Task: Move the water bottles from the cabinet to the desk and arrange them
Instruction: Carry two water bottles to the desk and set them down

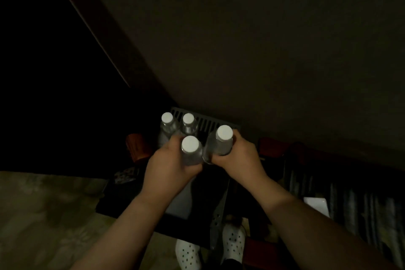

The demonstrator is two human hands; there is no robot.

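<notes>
The scene is dim. My left hand [169, 163] grips a clear water bottle with a white cap [191, 146], held upright. My right hand [240, 155] grips a second white-capped bottle [222, 138] just to the right, and the two bottles almost touch. Behind them two more white-capped bottles [167, 121] [188, 123] stand side by side on a dark slatted tray [210, 121]. The lower parts of the held bottles are hidden by my fingers.
A large dark panel [263, 39] fills the upper right, and black shadow fills the left. A reddish-brown object [137, 146] sits left of the tray. Patterned carpet [43, 215] lies at lower left, white perforated shoes [232, 245] at the bottom, a white item [315, 205] at right.
</notes>
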